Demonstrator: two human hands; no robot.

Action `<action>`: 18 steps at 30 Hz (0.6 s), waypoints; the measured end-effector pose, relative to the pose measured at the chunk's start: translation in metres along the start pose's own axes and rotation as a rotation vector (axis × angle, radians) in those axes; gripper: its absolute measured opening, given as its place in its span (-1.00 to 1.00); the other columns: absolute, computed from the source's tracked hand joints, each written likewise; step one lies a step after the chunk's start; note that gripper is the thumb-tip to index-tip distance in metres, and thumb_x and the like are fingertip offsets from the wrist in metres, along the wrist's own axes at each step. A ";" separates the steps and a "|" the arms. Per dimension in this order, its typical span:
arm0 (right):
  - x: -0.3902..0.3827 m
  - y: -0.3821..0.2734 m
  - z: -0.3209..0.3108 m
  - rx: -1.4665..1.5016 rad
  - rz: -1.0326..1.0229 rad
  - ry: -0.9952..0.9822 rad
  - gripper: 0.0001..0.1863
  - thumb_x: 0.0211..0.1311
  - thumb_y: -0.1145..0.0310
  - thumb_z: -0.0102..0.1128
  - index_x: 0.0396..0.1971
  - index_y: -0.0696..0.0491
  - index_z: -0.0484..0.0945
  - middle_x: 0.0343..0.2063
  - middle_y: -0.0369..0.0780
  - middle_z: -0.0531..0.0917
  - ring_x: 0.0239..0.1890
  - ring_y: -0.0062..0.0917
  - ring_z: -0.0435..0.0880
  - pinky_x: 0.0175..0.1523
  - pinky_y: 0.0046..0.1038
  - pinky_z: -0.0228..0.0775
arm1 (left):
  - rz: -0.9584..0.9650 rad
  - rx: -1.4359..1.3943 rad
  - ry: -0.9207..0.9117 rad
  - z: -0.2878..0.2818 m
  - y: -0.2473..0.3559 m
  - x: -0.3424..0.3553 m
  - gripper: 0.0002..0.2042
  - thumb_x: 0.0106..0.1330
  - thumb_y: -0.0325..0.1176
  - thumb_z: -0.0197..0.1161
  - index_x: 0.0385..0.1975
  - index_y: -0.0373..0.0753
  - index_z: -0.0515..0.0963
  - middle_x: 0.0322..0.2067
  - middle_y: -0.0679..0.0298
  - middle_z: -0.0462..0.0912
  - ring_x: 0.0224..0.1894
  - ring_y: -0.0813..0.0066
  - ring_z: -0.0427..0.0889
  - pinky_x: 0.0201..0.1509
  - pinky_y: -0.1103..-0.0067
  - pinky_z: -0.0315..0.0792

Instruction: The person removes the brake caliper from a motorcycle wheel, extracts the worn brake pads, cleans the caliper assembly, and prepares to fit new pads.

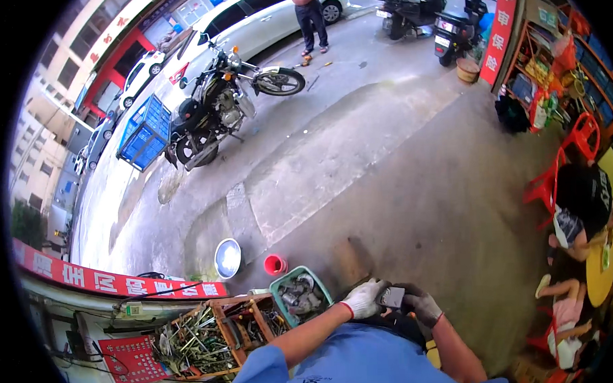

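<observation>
My left hand (364, 299), in a white work glove, is closed at the left edge of a small grey rectangular piece (392, 297) with dark parts around it. On its other side my right hand (425, 309), in a dirtier glove, is closed as well. The piece is held low in front of my blue shirt, and its kind cannot be made out. My fingertips are partly hidden. Left of my left forearm stands a green plastic basin (275, 292) of dark metal parts.
A wooden tray rack (225, 333) full of tools lies at lower left. Beyond the basin are a red bucket (275, 264) and a metal bowl (228, 258). A motorcycle (219, 107) with a blue crate stands ahead. People sit at a yellow table (597, 286) on the right.
</observation>
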State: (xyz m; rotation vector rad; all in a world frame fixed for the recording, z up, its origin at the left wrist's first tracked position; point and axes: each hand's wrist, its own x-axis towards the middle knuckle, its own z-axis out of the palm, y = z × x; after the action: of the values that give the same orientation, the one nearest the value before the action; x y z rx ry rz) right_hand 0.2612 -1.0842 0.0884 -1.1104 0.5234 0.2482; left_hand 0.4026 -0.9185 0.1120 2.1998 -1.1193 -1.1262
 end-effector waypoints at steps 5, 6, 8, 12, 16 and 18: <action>0.062 -0.044 -0.058 0.079 0.126 0.042 -0.55 0.23 0.31 0.18 0.11 0.14 0.48 -0.10 -0.18 0.64 -0.14 -0.49 0.65 -0.09 -0.45 0.55 | -0.023 0.099 -0.081 -0.054 0.018 0.091 -0.45 0.10 -0.41 0.25 0.19 -0.14 0.40 0.09 -0.06 0.44 0.14 -0.08 0.46 0.20 0.21 0.40; 0.080 -0.049 -0.069 0.071 0.132 0.034 -0.55 0.23 0.31 0.18 0.11 0.14 0.48 -0.10 -0.18 0.64 -0.14 -0.49 0.65 -0.09 -0.45 0.55 | -0.030 0.091 -0.074 -0.065 0.016 0.109 -0.45 0.10 -0.41 0.25 0.19 -0.14 0.40 0.09 -0.06 0.44 0.14 -0.08 0.46 0.20 0.21 0.40; 0.119 -0.064 -0.091 0.096 0.166 0.071 -0.50 0.16 0.28 0.21 0.07 0.22 0.49 -0.30 -0.16 0.66 -0.35 -0.49 0.66 -0.25 -0.42 0.54 | 0.020 0.154 -0.046 -0.094 0.012 0.150 -0.53 0.13 -0.38 0.26 0.11 -0.14 0.46 -0.03 -0.07 0.51 0.04 -0.06 0.54 0.09 0.22 0.44; 0.214 -0.112 -0.145 0.143 0.288 0.032 -0.55 0.12 0.32 0.20 -0.02 0.27 0.51 -0.36 -0.15 0.66 -0.40 -0.43 0.67 -0.27 -0.37 0.57 | 0.068 0.150 -0.125 -0.151 -0.011 0.256 -0.52 0.08 -0.50 0.21 0.09 -0.11 0.51 -0.04 -0.03 0.54 0.03 -0.04 0.55 0.03 0.24 0.45; 0.328 -0.170 -0.192 0.150 0.382 0.061 -0.63 0.09 0.40 0.05 -0.10 0.26 0.51 -0.37 -0.13 0.64 -0.45 -0.39 0.65 -0.31 -0.39 0.57 | 0.161 0.180 -0.055 -0.232 -0.038 0.368 -0.54 0.07 -0.52 0.19 0.05 -0.11 0.54 -0.10 -0.03 0.55 -0.01 -0.01 0.56 0.00 0.26 0.46; 0.380 -0.215 -0.196 0.105 0.324 0.146 -0.63 0.07 0.42 0.02 -0.10 0.25 0.51 -0.38 -0.13 0.64 -0.42 -0.43 0.65 -0.29 -0.42 0.56 | 0.148 0.251 -0.059 -0.288 -0.028 0.409 -0.54 0.06 -0.51 0.19 0.05 -0.11 0.54 -0.12 0.00 0.55 -0.03 0.00 0.57 0.03 0.25 0.47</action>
State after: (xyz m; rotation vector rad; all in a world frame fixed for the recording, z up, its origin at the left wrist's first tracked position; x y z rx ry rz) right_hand 0.6265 -1.3781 -0.0065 -0.9429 0.8392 0.4179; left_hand 0.7915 -1.2312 0.0679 2.2336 -1.4942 -1.0409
